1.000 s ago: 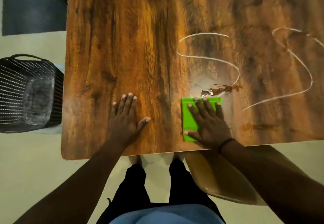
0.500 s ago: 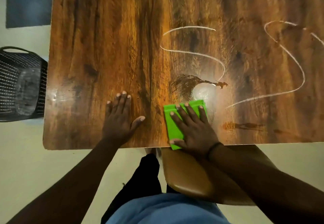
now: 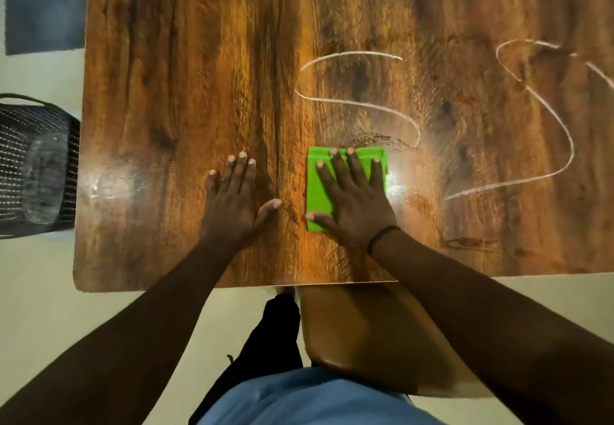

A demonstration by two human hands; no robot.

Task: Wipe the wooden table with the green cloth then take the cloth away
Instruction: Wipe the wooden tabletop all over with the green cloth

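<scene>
Pressure is what matters in this wiping step, and the right hand (image 3: 354, 198) is set up for it: palm down, fingers spread flat across the green cloth (image 3: 320, 188), thumb holding the near edge. The cloth lies folded into a rectangle on the wooden bench (image 3: 186, 92), trapped wholly under that hand, with only its left strip and far corners showing. The left hand (image 3: 234, 202) rests just beside it, apart from the cloth, open and flat on the bare wood, gripping nothing; it looks like a brace for the body's lean.

Just beyond the right fingertips (image 3: 350, 151) a dark smeared streak (image 3: 378, 140) shows, and beyond that runs a white S-shaped line (image 3: 358, 102). A second, larger white squiggle (image 3: 551, 119) lies well off to the right of the right hand. A glossy patch (image 3: 398, 188) sits just right of the cloth, perhaps wet, perhaps only glare.

By my reading the wiping has barely begun, since both white marks are nearly whole. To do it well, keep the palm weight even so the cloth does not bunch or slip out from under the fingers, push forward over the streak and the nearer line in overlapping passes, then work rightward. The far squiggle probably calls for stepping along the bench edge, not overreaching. If the smear spreads, refolding to a clean face should help.
</scene>
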